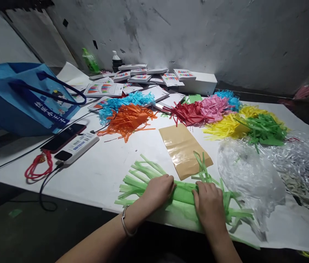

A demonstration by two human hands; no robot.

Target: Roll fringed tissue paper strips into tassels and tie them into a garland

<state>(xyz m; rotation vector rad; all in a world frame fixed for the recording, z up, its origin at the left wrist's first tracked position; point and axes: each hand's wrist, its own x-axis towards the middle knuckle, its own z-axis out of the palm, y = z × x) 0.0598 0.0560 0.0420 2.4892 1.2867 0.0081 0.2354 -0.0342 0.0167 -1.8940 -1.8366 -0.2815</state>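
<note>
A light green fringed tissue-paper piece [183, 195] lies at the near edge of the white table [110, 164], its cut strips fanning out left and right. My left hand [157, 190] presses on its left part with fingers curled over the rolled middle. My right hand [209, 205] is closed over the right part of the same roll. A bracelet circles my left wrist. A brown packet with a clear window [183, 149] lies just behind the green paper.
Piles of fringed paper sit further back: orange [128, 120], blue [124, 102], red [187, 113], pink [214, 106], yellow [231, 126], dark green [265, 129]. Clear plastic bag [249, 175] and silver strips [305, 160] at right. Blue bag [20, 98], phone [63, 137], power bank [77, 146], white box and printed cards at back.
</note>
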